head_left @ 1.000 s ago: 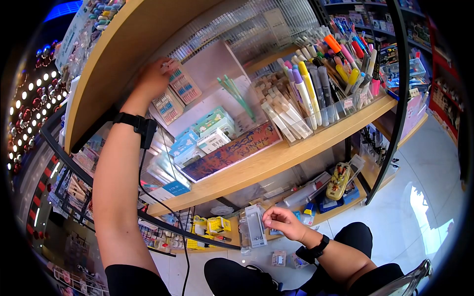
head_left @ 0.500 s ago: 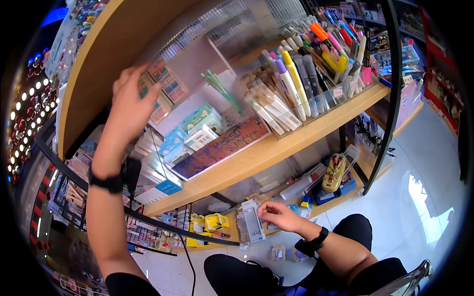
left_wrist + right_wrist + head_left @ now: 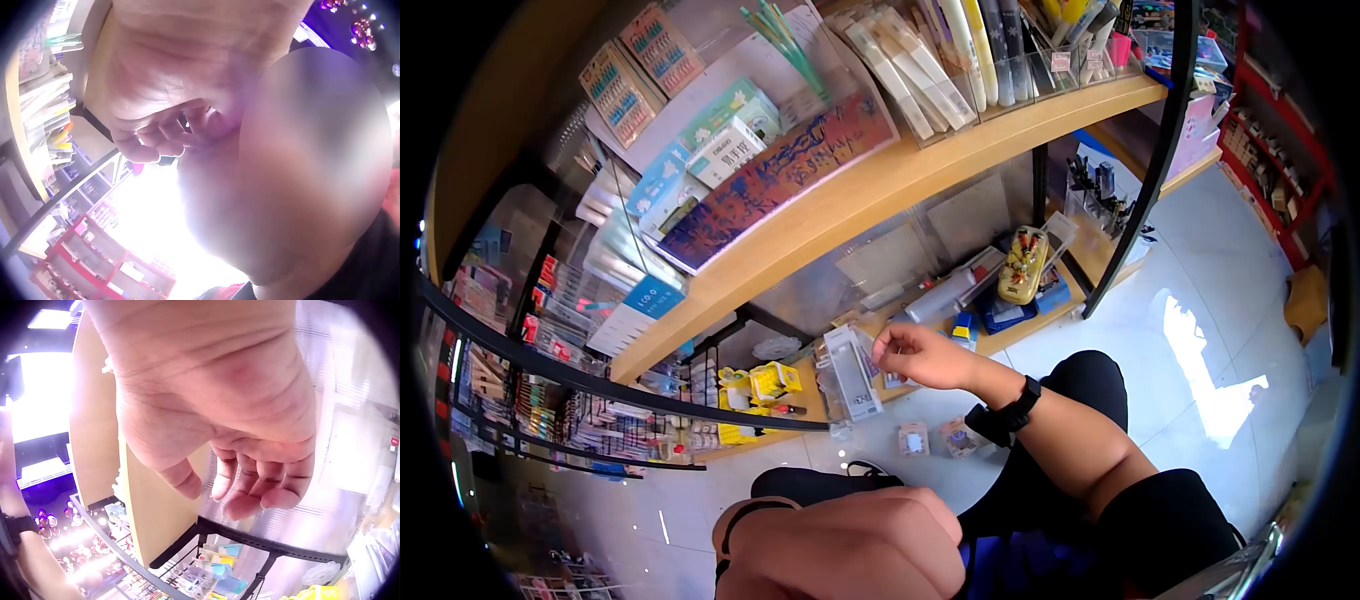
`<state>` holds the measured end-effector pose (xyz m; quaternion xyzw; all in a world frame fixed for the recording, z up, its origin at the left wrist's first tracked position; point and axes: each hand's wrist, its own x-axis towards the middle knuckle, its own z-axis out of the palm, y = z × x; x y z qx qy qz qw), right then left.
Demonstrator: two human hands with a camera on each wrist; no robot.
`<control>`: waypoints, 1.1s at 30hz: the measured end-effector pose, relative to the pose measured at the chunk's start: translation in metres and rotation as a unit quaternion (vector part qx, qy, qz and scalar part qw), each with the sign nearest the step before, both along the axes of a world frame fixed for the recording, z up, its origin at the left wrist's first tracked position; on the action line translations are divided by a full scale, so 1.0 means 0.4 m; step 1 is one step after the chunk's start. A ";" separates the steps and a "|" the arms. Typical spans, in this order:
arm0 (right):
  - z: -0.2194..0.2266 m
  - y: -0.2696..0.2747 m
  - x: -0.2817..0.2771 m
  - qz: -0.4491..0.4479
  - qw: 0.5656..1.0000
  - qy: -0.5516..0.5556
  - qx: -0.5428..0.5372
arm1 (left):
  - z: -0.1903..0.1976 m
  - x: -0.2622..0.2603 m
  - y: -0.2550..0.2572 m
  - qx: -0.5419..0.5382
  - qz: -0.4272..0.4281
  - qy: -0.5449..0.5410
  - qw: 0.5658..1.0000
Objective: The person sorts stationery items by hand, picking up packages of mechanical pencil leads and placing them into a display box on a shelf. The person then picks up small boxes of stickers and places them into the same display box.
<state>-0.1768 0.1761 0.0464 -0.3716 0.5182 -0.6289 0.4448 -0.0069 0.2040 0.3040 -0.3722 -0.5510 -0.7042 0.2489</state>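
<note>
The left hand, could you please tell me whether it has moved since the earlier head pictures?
Yes: the left hand has come away from the card packs, back past the wooden shelf edge toward the camera.

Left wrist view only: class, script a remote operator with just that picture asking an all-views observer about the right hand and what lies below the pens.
Operator: Is the right hand holding anything?
Observer: No; the right wrist view shows its fingers loosely curled round nothing.
Operator: I can see pens on the shelving. Is anything lower down?
Observer: Yes; the head view shows a yellow patterned case below them.
</note>
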 end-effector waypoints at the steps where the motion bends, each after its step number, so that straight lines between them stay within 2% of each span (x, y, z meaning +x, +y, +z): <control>1: 0.000 0.007 -0.001 -0.002 1.000 0.001 0.009 | 0.006 0.014 0.012 0.029 -0.003 -0.087 0.996; 2: 0.002 0.014 -0.004 -0.023 1.000 0.012 0.000 | -0.072 0.016 0.003 0.061 -0.034 -0.011 0.998; 3: 0.013 0.025 -0.008 -0.044 0.999 0.023 -0.009 | -0.077 0.022 0.038 0.069 -0.038 -0.011 0.997; 5: 0.022 0.036 -0.021 -0.031 1.000 0.000 0.002 | -0.066 0.044 0.101 0.227 0.051 -0.060 0.971; 6: 0.012 0.032 -0.026 -0.034 0.999 0.006 0.002 | -0.078 0.059 0.056 0.165 -0.014 -0.081 0.983; 7: 0.001 0.029 -0.030 -0.036 0.999 0.012 0.003 | -0.097 0.066 -0.012 0.174 -0.010 -0.083 0.981; 8: 0.005 0.029 -0.032 -0.038 0.999 0.018 0.012 | -0.119 0.067 -0.089 0.101 -0.133 -0.201 0.965; 9: 0.005 0.026 -0.033 -0.040 0.999 0.018 0.016 | -0.125 0.066 -0.128 0.025 -0.254 -0.310 0.916; 11: 0.013 0.026 -0.034 -0.031 0.999 0.017 0.030 | -0.124 0.111 -0.099 0.025 -0.247 -0.342 0.906; 12: 0.017 0.024 -0.033 -0.026 0.999 0.023 0.036 | -0.117 0.133 -0.032 0.138 -0.139 -0.252 0.948; 13: 0.017 0.020 -0.033 -0.022 0.999 0.022 0.042 | -0.118 0.149 -0.002 0.247 -0.025 -0.154 0.956; 14: 0.015 0.014 -0.031 -0.018 0.998 0.023 0.059 | -0.122 0.154 -0.023 0.254 -0.021 -0.154 0.954; 16: -0.005 -0.001 -0.032 -0.004 0.996 0.038 0.080 | -0.131 0.153 -0.115 0.230 -0.090 -0.191 0.950; 18: -0.023 -0.020 -0.040 0.012 0.995 0.058 0.081 | -0.199 0.164 -0.279 0.097 -0.149 -0.209 0.962; 21: -0.063 -0.029 -0.036 0.061 0.991 0.060 0.104 | -0.323 0.142 -0.473 0.054 -0.130 -0.234 0.962; 22: -0.059 -0.030 -0.034 0.067 0.986 0.072 0.135 | -0.380 0.158 -0.517 0.066 -0.038 -0.233 0.969; 23: -0.049 -0.034 -0.026 0.075 0.980 0.086 0.165 | -0.447 0.154 -0.596 0.032 -0.026 -0.227 0.973; 24: -0.056 -0.039 -0.016 0.084 0.975 0.100 0.179 | -0.488 0.165 -0.633 0.065 0.018 -0.284 0.956; 25: -0.066 -0.050 -0.013 0.093 0.970 0.121 0.189 | -0.548 0.165 -0.682 0.068 0.025 -0.308 0.949; 27: -0.097 -0.068 -0.003 0.119 0.945 0.169 0.255 | -0.621 0.177 -0.748 0.009 0.116 -0.402 0.908; 29: -0.135 -0.087 0.013 0.140 0.937 0.185 0.262 | -0.639 0.183 -0.778 -0.083 0.158 -0.483 0.857; 31: -0.158 -0.114 0.038 0.177 0.914 0.212 0.296 | -0.646 0.188 -0.816 -0.131 0.164 -0.506 0.837; 33: -0.215 -0.125 0.063 0.194 0.884 0.251 0.343 | -0.657 0.189 -0.838 -0.203 0.210 -0.487 0.823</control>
